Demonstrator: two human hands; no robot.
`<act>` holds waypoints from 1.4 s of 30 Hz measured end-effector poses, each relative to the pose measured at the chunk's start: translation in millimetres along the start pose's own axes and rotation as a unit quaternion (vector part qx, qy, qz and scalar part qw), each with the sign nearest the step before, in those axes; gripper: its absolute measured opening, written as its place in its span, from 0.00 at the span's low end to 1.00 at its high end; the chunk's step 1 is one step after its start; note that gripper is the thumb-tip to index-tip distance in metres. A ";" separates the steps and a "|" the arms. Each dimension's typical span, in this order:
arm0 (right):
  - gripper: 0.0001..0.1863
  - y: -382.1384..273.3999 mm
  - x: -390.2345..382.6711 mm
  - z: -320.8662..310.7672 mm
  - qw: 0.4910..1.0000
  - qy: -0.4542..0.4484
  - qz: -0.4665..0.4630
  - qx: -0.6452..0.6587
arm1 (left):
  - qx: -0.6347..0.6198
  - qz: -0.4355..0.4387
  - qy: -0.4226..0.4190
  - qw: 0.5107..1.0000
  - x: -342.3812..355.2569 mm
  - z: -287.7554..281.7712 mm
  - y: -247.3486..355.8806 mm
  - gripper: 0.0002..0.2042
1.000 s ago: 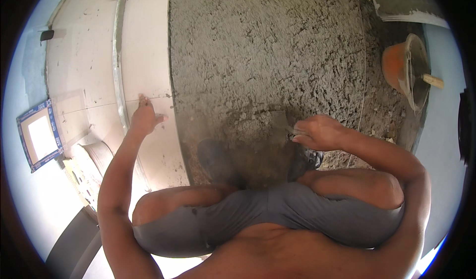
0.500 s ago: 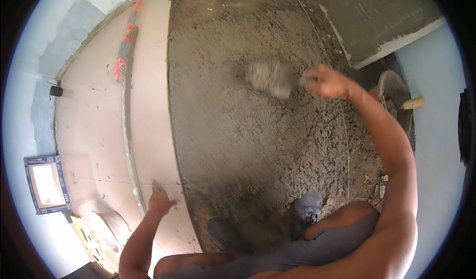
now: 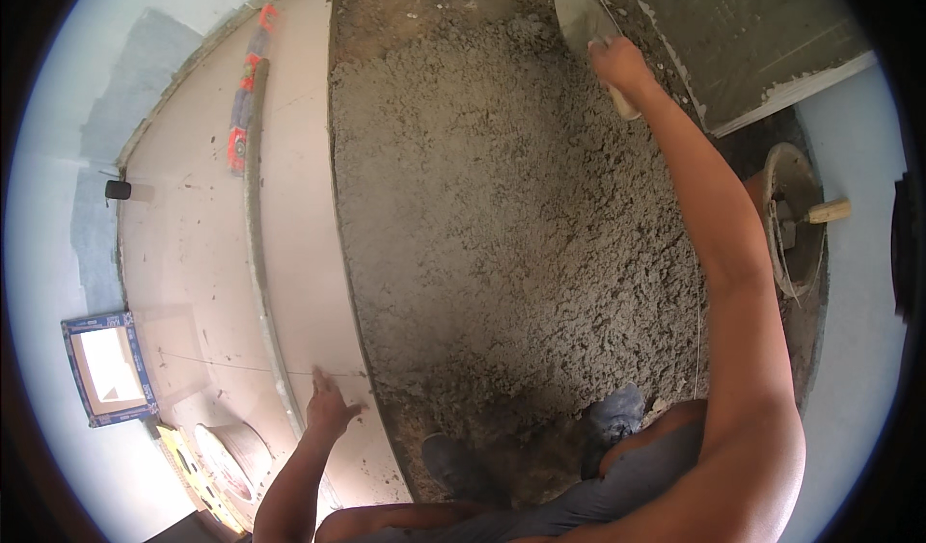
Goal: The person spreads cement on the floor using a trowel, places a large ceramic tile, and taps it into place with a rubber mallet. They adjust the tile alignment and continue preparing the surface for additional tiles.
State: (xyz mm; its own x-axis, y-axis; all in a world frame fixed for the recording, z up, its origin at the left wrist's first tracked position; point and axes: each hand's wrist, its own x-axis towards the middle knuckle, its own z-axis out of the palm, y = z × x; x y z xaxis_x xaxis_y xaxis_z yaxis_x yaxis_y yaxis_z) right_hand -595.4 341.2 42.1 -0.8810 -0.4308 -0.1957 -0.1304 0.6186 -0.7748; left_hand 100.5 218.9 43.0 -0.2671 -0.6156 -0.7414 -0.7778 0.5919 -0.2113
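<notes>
My right hand [image 3: 622,70] grips the wooden handle of a metal trowel [image 3: 582,17], reaching out over the far end of rough, wet grey mortar [image 3: 502,225] near its right edge. My left hand [image 3: 328,403] is open, fingertips resting on the pale tiles [image 3: 297,205] beside the mortar's left edge. A long straight bar [image 3: 262,292] lies lengthwise on the tiles, with a red and blue level [image 3: 242,119] beside its far end. A thin string runs along the mortar's right side. My shoes show at the bottom, on the near mortar and dirt.
An orange bucket [image 3: 786,215] with a wooden-handled tool [image 3: 828,210] stands at right, below a grey raised slab [image 3: 743,32]. Along the left wall are a blue-bordered box [image 3: 106,369], a small black object [image 3: 118,189], a pale bucket [image 3: 231,461] and a yellow board [image 3: 188,466]. Light blue walls border both sides.
My right hand has swept the trowel forward from near my feet to the far right end of the mortar. The view has shifted forward; my left hand still rests on the tiles.
</notes>
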 end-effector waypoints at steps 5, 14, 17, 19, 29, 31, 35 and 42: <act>0.22 -11.0 -11.2 23.2 0.949 -0.177 0.128 0.227 | 0.002 0.012 -0.003 1.000 1.0 -4.5 3.2 0.55; 0.24 -22.9 26.0 21.3 0.912 -0.166 -0.161 -0.340 | 0.002 0.006 -0.014 1.000 3.4 -3.3 3.6 0.56; 0.23 -29.0 30.8 5.1 0.901 -0.197 -0.110 -0.370 | 0.004 0.001 -0.010 1.000 0.2 0.6 -0.6 0.57; 0.23 -22.8 32.2 -5.8 0.929 -0.210 -0.007 -0.305 | -0.010 -0.009 -0.019 1.000 -1.2 -6.0 5.9 0.57; 0.22 16.3 -98.1 -71.7 0.955 -0.175 -0.041 -0.235 | 0.071 0.078 0.093 0.990 19.8 57.9 -54.4 0.50; 0.19 13.1 -181.7 -133.7 0.953 -0.210 -0.018 -0.216 | 0.001 0.038 0.062 0.997 16.9 0.5 4.4 0.52; 0.15 28.6 -275.7 -138.7 0.831 -0.407 -0.182 -0.332 | 0.064 0.028 0.054 0.996 7.1 9.5 -4.8 0.55; 0.17 33.1 -362.8 -130.9 0.707 -0.530 -0.089 -0.460 | 0.067 0.022 0.028 0.997 4.1 4.0 -0.5 0.54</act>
State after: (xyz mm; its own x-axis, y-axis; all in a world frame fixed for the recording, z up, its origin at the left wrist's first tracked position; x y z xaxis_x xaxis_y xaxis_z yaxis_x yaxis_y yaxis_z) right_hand -339.7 603.9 166.1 -0.0407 -0.5042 -0.8626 -0.8665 0.4477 -0.2208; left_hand 102.0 218.2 37.5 -0.3341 -0.6126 -0.7163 -0.6821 0.6816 -0.2649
